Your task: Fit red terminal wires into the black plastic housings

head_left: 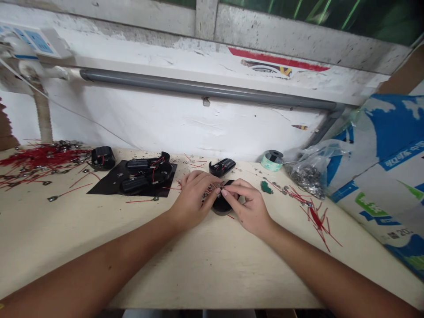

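Black housing [222, 207] sits between the two hands at the middle of the bench [205, 274], partly hidden by them, and work on it looks unfinished. The right hand [253, 210] has thumb and forefinger drawn into a narrow pinch, apparently on a tiny part [221, 190] too small to identify. The left hand [194, 198] curls over the housing's left side, beside small metal pieces [207, 190]; whether its fingers grip anything, I cannot tell. Four more housings show red wiring and seem at least partly fitted: a rear housing [222, 167] just behind the hands, a pair of housings [134, 184] on a black sheet [99, 187], and a far-left housing [103, 158]. Plenty appears left to use: a heap of red wires [43, 159], scattered wires [318, 218] on the right, and a clear bag [311, 176] of metal parts.
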Demonstrator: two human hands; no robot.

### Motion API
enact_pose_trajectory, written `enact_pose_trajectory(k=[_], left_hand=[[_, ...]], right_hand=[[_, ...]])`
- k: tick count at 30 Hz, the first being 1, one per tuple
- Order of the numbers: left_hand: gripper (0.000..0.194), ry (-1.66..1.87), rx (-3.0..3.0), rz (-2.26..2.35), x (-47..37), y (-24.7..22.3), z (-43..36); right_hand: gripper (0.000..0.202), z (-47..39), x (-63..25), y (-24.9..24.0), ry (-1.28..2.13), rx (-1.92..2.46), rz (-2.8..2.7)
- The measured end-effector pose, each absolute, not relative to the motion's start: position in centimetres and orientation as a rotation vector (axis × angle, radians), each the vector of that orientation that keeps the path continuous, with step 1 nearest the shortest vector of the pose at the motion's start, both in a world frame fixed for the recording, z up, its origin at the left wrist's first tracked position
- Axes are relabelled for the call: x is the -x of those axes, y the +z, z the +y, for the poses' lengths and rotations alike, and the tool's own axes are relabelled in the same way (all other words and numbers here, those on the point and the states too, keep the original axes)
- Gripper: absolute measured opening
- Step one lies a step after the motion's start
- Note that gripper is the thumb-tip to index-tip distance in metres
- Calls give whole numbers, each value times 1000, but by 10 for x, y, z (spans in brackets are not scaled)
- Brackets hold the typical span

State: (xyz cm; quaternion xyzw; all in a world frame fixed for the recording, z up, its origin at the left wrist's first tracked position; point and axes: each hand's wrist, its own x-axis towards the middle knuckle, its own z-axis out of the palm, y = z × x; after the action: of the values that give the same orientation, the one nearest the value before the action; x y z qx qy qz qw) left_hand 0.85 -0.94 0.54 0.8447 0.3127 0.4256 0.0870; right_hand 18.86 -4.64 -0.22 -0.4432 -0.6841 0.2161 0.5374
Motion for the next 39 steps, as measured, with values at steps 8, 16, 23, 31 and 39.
enact_pose_trajectory(k=[8, 16, 23, 31, 39], left_hand=[[13, 1306, -2464, 744, -8, 5, -7], [17, 1321, -2429, 679, -11, 3, -5], [16, 1303, -2289, 728, -12, 2, -6], [19, 1309, -2294, 702, -13, 5, -8], [16, 1359, -2237, 698, -14, 3, -8]], right_hand=[[15, -46, -189, -7, 558, 1031, -1675], [14, -50, -188, -4, 469, 1034, -1727], [21, -52, -186, -4, 473, 1061, -1710], [24, -55, -187, -1, 428, 1128, -1804], [21, -55, -185, -2, 445, 1090, -1722]])
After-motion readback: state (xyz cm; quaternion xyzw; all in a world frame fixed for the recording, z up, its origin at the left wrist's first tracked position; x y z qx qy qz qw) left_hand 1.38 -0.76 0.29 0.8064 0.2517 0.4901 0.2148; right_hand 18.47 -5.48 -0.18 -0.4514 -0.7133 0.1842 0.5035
